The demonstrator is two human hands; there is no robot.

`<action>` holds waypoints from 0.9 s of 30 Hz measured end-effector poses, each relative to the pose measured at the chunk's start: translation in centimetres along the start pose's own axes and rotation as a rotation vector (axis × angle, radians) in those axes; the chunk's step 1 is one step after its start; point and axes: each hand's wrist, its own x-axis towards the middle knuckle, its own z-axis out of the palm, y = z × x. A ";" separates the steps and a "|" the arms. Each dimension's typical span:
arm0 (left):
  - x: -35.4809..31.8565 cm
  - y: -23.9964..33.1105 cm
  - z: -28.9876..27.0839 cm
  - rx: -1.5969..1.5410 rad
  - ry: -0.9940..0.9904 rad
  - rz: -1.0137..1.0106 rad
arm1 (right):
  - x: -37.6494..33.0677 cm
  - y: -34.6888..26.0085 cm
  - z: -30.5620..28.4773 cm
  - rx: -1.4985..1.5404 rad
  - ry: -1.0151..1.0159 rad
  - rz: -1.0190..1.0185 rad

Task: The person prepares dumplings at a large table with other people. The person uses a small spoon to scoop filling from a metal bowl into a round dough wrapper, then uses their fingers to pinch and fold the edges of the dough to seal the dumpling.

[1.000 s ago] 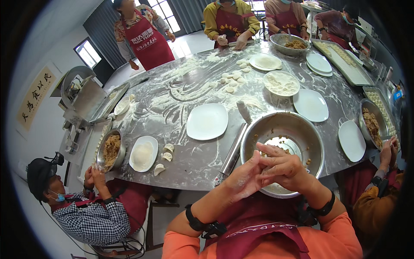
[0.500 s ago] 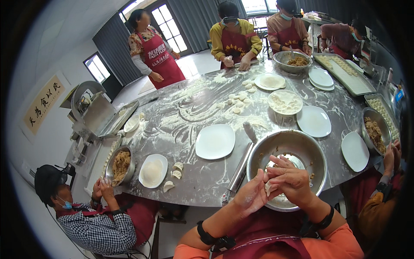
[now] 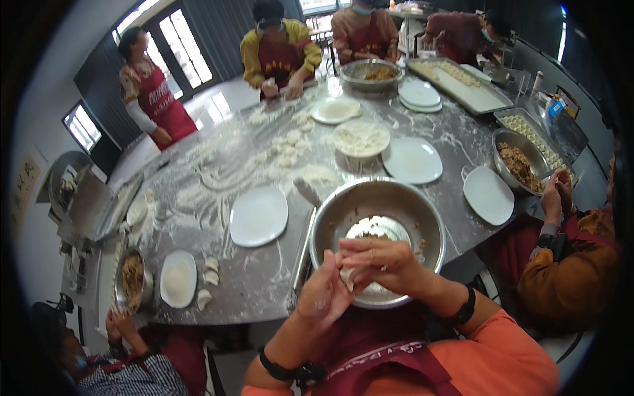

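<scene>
Between my two hands, a pale folded dumpling (image 3: 348, 277) is pinched, only partly showing. The fingers of my left hand (image 3: 322, 296) are closed around it from below and the left. My right hand (image 3: 386, 265) presses on it from the other side, fingers together. Both hands are above the near rim of a large steel bowl (image 3: 429, 214). A little brown filling (image 3: 375, 235) lies at the bottom of that bowl, with bits stuck to its wall. To the left, several finished dumplings (image 3: 211, 272) rest on the metal table beside a floured white plate (image 3: 178, 279).
A grey handle (image 3: 306, 191) and a long metal rod lie against the bowl's left side. White plates (image 3: 259, 216) and a flour bowl (image 3: 361, 138) stand on the floured table (image 3: 218, 251). Other people work at both sides and across. Trays of dumplings (image 3: 531, 135) stand at the right.
My view has swung to the right, so the table and people appear farther left. Both hands stay together on the dumpling, and the right hand's fingers now lie flatter over it.
</scene>
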 end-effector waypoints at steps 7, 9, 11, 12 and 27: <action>0.6 0.4 -2.0 -0.017 -0.052 -0.012 | 0.1 0.2 1.5 0.223 0.131 0.301; 0.3 0.6 -2.1 0.006 -0.044 -0.015 | 0.5 0.5 1.4 0.069 0.103 0.189; 0.2 0.7 -2.0 0.023 -0.008 -0.022 | 0.6 0.9 1.5 -0.150 0.060 0.020; 0.3 0.8 -2.0 0.025 0.007 -0.026 | 0.6 0.8 1.9 0.027 0.089 0.138; 1.0 -0.4 -2.4 0.042 0.072 -0.008 | -0.1 0.2 2.7 0.457 0.207 0.405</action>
